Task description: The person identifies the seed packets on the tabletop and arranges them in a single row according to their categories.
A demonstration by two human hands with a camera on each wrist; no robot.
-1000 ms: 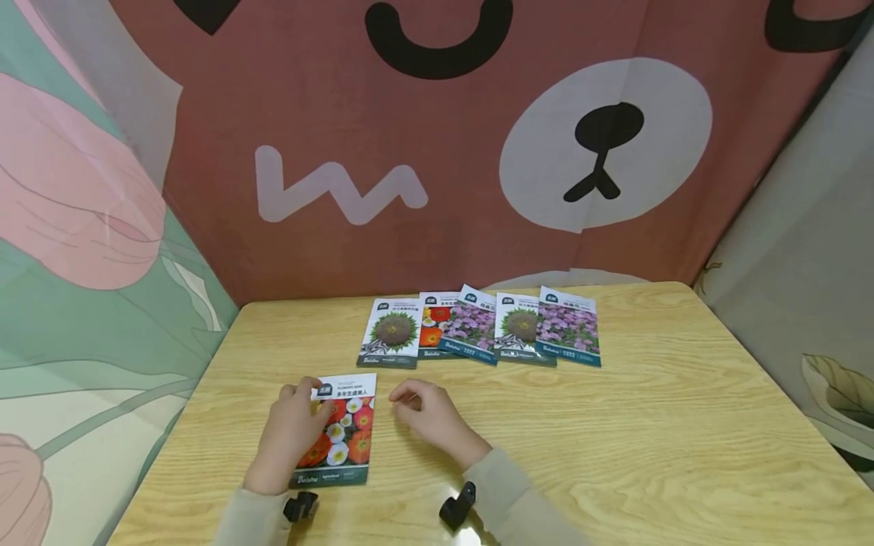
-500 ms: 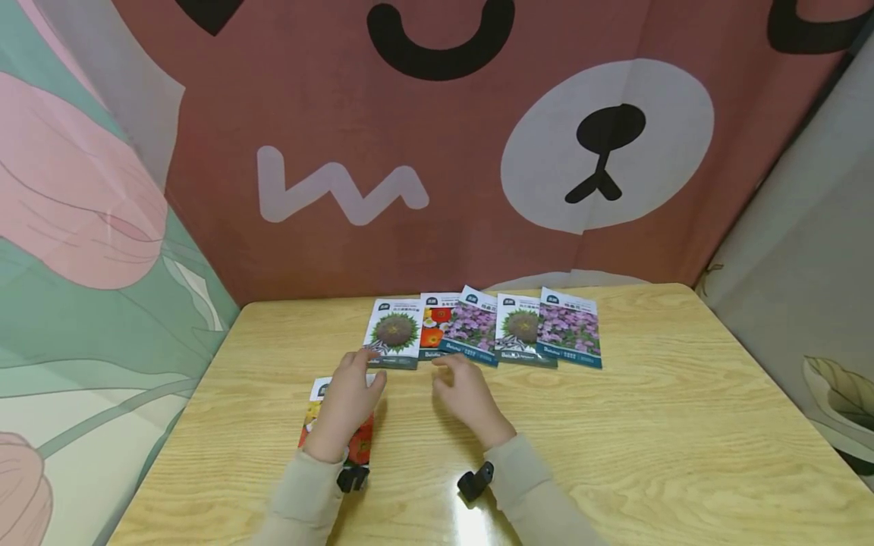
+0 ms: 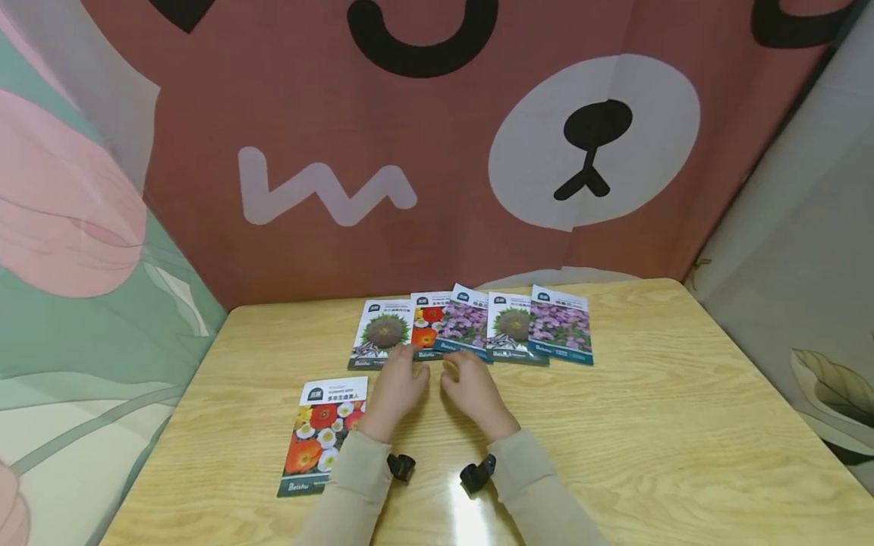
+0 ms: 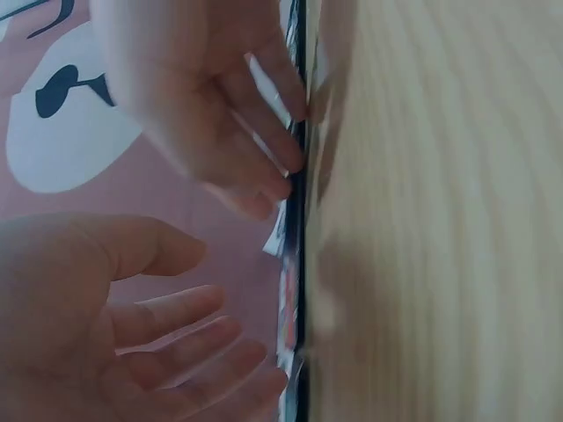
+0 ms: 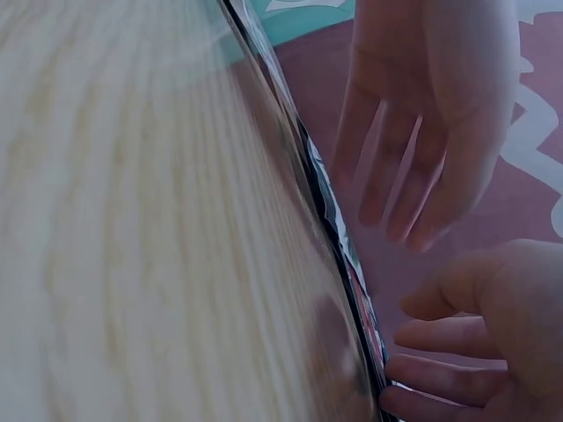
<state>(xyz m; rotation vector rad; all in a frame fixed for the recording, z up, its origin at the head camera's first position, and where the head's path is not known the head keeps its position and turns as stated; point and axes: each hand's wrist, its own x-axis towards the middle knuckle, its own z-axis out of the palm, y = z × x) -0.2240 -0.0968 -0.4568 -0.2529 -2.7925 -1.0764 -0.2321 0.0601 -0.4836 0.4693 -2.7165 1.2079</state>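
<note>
My left hand is held over the near edge of a poppy seed packet in the back row, its fingers relaxed and loosely bent. Close beside it, my right hand has its fingertips at the lower edge of a purple-flower seed packet; whether they press on it cannot be told. Left of these lies a sunflower seed packet. Another poppy seed packet lies nearer, partly covered by the left sleeve. In the right wrist view, the right hand shows fairly straight fingers and nothing between them.
Further right in the row, a second sunflower packet is overlapped by a second purple-flower packet. The wooden table ends at a printed bear curtain behind the packets. Fabric walls stand on both sides.
My left hand has let go of the front poppy packet and moved up and right to the back row. My right hand has moved forward and right to that row too.
</note>
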